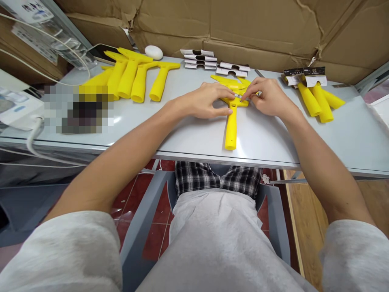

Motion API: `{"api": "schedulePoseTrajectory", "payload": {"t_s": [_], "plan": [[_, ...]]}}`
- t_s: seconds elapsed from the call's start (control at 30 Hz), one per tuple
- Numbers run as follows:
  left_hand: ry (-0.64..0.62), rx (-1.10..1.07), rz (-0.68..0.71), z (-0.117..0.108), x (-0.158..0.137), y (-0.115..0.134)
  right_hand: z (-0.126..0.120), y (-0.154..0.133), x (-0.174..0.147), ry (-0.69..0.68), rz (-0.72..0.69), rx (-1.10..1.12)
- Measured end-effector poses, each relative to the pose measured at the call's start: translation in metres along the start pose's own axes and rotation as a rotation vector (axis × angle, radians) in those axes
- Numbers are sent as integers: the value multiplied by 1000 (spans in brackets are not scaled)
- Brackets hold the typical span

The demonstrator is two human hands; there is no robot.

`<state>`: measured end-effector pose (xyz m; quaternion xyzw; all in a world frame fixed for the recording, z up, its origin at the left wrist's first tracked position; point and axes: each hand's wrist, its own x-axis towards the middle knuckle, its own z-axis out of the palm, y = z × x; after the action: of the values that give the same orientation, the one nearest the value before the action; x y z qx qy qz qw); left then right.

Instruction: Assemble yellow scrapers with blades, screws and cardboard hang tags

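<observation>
A yellow T-shaped plastic scraper handle [231, 129] lies on the table in front of me, its hollow grip pointing towards me. My left hand [209, 99] holds it at the neck, thumb on the grip and fingers on the crosspiece. Across the neck sits a small silvery metal piece [238, 96]. My right hand [266, 95] is closed in a pinch, its fingertips at the right end of that piece. Exactly what lies between those fingertips is too small to make out. Behind both hands lies another yellow plastic part [226, 81], partly covered.
Several yellow handles [129, 77] lie at the back left beside a white rounded object [154, 52]. Folded white cards [199, 59] are stacked at the back. Yellow handles with black-and-white cards [314, 77] lie right. Cardboard [243, 24] walls the back; a white cable [33, 140] hangs left.
</observation>
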<state>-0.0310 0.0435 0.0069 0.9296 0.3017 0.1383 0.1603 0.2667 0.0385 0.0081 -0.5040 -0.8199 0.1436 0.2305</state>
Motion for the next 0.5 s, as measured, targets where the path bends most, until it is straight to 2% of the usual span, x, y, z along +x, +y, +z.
{"api": "schedulePoseTrajectory", "payload": {"t_s": [0.33, 0.4, 0.5], "plan": [[-16, -6, -10, -1, -1, 3, 0, -1, 0, -2, -4, 27], [-10, -17, -12, -3, -1, 1, -1, 2, 1, 29, -10, 31], [50, -41, -17, -11, -3, -5, -7, 8, 4, 146, -5, 50]]}}
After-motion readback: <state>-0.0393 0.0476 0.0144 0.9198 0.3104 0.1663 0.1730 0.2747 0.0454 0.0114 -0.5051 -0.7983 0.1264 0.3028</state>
